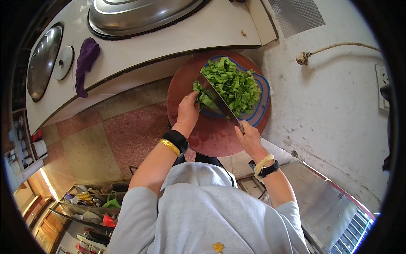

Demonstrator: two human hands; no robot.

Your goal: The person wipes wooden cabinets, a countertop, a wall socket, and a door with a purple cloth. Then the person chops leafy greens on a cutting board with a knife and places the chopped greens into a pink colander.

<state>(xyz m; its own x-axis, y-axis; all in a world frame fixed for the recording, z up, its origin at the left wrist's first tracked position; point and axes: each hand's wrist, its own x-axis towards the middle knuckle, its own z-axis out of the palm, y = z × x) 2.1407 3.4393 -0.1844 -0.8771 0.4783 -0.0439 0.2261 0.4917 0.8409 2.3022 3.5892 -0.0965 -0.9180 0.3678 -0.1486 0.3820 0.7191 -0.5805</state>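
A wide-bladed kitchen knife (pixel 220 100) is gripped by its handle in my right hand (pixel 250 138). Its blade slants up and left across leafy greens. My left hand (pixel 189 111) presses a small bunch of the greens (pixel 207 101) left of the blade, fingers partly hidden by leaves. Right of the blade a heap of cut green leaves (pixel 234 84) lies on a clear cutting board with a blue rim (pixel 265 92). The board rests on a round reddish-brown table (pixel 209 136).
Beyond the table runs a white tiled counter (pixel 127 52) with large metal lids (pixel 142 16) and a purple cloth (pixel 86 63). A white wall (pixel 317 104) with a hanging plug (pixel 303 58) stands close on the right. Crowded shelves (pixel 92 203) are at lower left.
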